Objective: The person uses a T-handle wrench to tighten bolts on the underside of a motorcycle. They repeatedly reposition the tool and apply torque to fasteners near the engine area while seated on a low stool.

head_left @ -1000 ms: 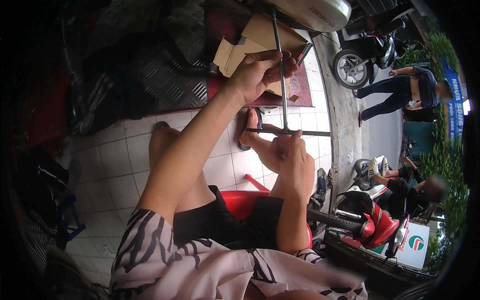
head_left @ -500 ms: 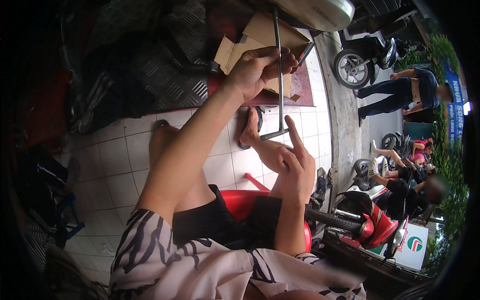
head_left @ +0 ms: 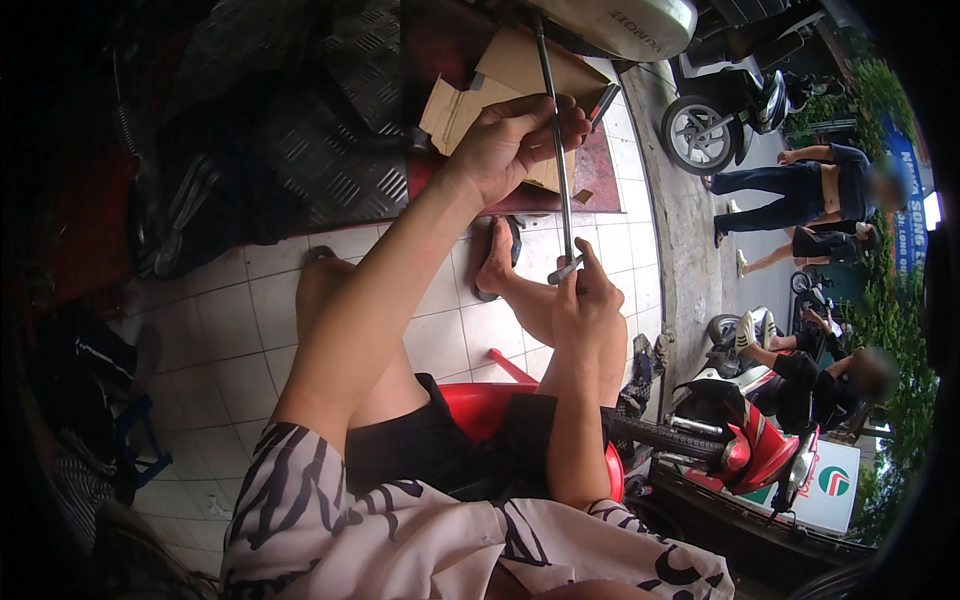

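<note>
A long steel T-handle wrench (head_left: 561, 190) runs between my hands, its far end reaching up to the underside of a motorbike with a pale cover (head_left: 625, 25). What that end meets is too dark to make out. Midway along the shaft, my left hand (head_left: 508, 148) curls its thumb and fingers loosely around it. At the near end my right hand (head_left: 588, 300) grips the short crossbar between thumb and fingers. Beyond the shaft lies a torn-open cardboard box (head_left: 510, 65), partly behind my left hand.
Under the box is a red mat (head_left: 600, 180) beside dark tread plate (head_left: 345, 180). I sit on a red plastic stool (head_left: 470, 405) above white floor tiles (head_left: 430, 345). To the right stand parked motorbikes (head_left: 745, 430), with a person (head_left: 790, 190) out on the street.
My right hand has closed from extended fingers onto the crossbar, which has turned. My left hand stays around the shaft. Outside, another walking person has come into view.
</note>
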`<control>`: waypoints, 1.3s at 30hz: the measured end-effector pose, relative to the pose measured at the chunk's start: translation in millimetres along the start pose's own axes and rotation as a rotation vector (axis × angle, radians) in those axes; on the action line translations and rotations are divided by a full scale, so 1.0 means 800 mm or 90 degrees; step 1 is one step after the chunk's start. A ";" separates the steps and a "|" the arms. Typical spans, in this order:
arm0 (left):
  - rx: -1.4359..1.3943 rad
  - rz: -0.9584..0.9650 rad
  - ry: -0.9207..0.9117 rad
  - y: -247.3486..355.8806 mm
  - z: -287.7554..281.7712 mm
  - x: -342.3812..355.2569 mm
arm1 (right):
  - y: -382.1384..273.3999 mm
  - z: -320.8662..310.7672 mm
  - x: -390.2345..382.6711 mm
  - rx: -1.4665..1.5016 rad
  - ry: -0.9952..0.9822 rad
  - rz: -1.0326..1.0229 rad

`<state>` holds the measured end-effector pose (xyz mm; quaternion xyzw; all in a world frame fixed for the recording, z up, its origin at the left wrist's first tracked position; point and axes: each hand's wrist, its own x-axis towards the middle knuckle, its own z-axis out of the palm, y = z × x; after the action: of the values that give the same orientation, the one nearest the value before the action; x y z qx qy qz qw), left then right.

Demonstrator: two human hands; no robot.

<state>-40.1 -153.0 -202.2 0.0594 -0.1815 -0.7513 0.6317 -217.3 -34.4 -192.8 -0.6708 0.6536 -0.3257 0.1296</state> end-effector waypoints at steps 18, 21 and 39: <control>0.132 -0.015 0.013 0.004 0.004 0.008 | -0.101 -0.029 0.046 0.596 -0.247 0.107; 0.434 -0.008 0.100 -0.002 -0.022 0.032 | -0.094 -0.022 0.040 0.358 -0.175 -0.014; 1.357 0.203 0.046 -0.024 -0.099 0.051 | 0.017 -0.137 -0.024 0.631 -0.085 0.314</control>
<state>-41.1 -205.4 -276.5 0.5769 -0.7292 -0.1133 0.3502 -293.2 10.3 -122.9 -0.3758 0.5500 -0.5108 0.5434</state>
